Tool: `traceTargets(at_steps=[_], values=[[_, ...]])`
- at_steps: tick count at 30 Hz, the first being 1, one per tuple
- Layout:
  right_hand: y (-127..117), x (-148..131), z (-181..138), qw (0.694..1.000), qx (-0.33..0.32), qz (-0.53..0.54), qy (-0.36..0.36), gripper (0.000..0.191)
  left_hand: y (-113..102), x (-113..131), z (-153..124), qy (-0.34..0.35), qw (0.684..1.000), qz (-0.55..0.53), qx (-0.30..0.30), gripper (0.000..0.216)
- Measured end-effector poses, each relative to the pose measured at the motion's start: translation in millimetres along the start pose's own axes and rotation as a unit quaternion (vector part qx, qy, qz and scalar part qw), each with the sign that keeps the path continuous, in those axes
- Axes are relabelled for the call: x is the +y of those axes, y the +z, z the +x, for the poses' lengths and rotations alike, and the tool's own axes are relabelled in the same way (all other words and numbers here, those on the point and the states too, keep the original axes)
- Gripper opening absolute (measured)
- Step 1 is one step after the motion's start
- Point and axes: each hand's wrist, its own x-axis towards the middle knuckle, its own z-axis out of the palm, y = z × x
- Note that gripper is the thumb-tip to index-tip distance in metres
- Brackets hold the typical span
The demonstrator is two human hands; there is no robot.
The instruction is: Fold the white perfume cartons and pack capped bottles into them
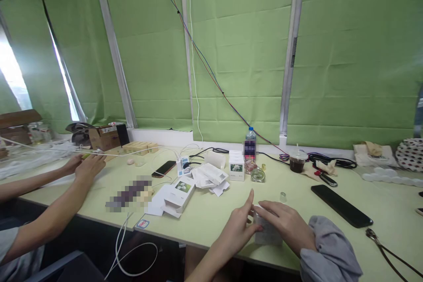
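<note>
A small white box [266, 234] stands near the table's front edge, between my two hands. My left hand [238, 228] grips its left side, with the thumb across the near face. My right hand [284, 224] wraps over its top and right side; the fingertips of both hands almost meet at the top corner. The hands cover much of the box, so I cannot make out whether its lid is closed. Just beyond my right hand is a small clear cap [283, 196]. Farther back, a round glass bottle [257, 175] sits beside an upright white box [236, 169] with a flower picture.
On my left lie an opened white box [180, 194], several flattened cartons [211, 176] and a phone [164, 168]. A co-worker's hands [87, 167] work farther left. To my right are a long black object [342, 205], a drink cup [297, 161] and a cord [385, 246].
</note>
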Motion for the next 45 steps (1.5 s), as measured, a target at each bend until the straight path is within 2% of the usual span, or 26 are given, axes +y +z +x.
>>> traceTargets(at_steps=[8,11,15,20,24,31,35,40,45], values=[[1.5,14.3,-3.5,0.998,0.0,0.05,-0.034,0.044,-1.9,-4.4,4.6,-0.023,0.999,-0.023,0.012,0.089],[2.6,19.9,-7.5,0.996,0.004,0.087,-0.026,0.041,-3.2,-3.0,4.8,-0.026,0.999,-0.021,0.012,0.086],[2.7,17.6,-8.8,0.99,0.016,0.139,0.032,0.034,-2.0,-1.1,3.5,-0.028,0.999,-0.032,0.013,0.086],[5.2,2.5,-2.6,0.976,0.015,0.196,0.095,0.033,5.6,-3.9,0.9,0.001,0.999,-0.038,0.025,0.083],[5.6,-7.3,3.0,0.962,0.007,0.232,0.147,0.033,9.8,-1.7,-0.9,0.008,0.998,-0.052,0.027,0.092],[-6.7,-1.2,8.2,0.904,-0.04,0.308,0.293,0.022,12.4,1.5,-1.5,0.016,0.999,-0.036,0.021,0.097],[-10.1,1.5,9.7,0.886,-0.062,0.342,0.308,0.021,13.4,-1.1,-1.5,0.015,0.999,-0.028,0.021,0.096],[-10.2,-1.0,11.1,0.88,-0.069,0.356,0.307,0.02,14.3,0.5,-4.1,0.019,1.0,0.011,0.02,0.095],[-1.5,1.3,8.6,0.887,-0.037,0.335,0.316,0.029,15.1,1.8,-3.0,0.009,0.998,0.035,0.053,0.072]])
